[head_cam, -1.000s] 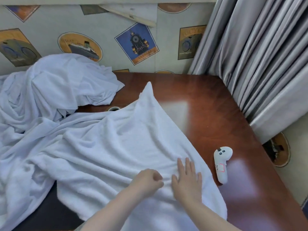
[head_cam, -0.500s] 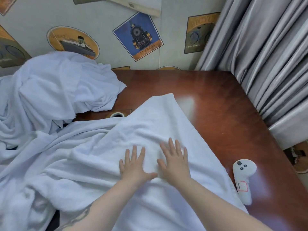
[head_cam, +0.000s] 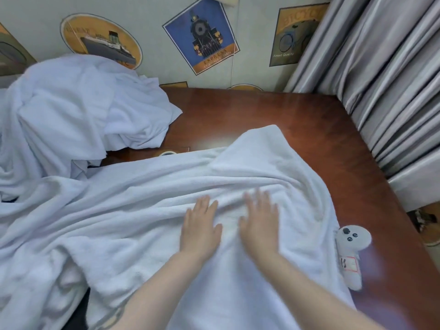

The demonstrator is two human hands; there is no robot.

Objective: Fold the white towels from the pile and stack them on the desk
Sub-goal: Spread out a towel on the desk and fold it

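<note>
Both hands lie flat on the white towel (head_cam: 147,210), palms down, fingers straight, holding nothing. Left hand (head_cam: 199,228) sits just left of centre, fingers together and pointing away from me toward the wall. Right hand (head_cam: 260,225) is just beside it, a narrow strip of cloth showing between the two; its fingers are slightly spread and a little blurred at the tips.

Left to right, as seen from my head:

- Far left, against the wall: the pile (head_cam: 71,110) of crumpled white towels, heaped high, its edge spilling onto the desk (head_cam: 273,110).
- Centre: the towel under my hands, spread wide across the near part of the desk. Its left part runs off toward the pile and hangs over the near edge. Ridges of cloth bunch just ahead of my fingertips and curve off to the right. A rounded corner of it reaches furthest onto the bare wood, ahead of my right hand.
- Just behind the towel's far edge, near the pile: a roll of tape (head_cam: 167,152), mostly hidden.
- Right: a white controller (head_cam: 352,253) with a small label, lying on the wood, touching the towel's right edge.
- Far right: grey curtain (head_cam: 385,75) hanging along the desk's side.
</note>
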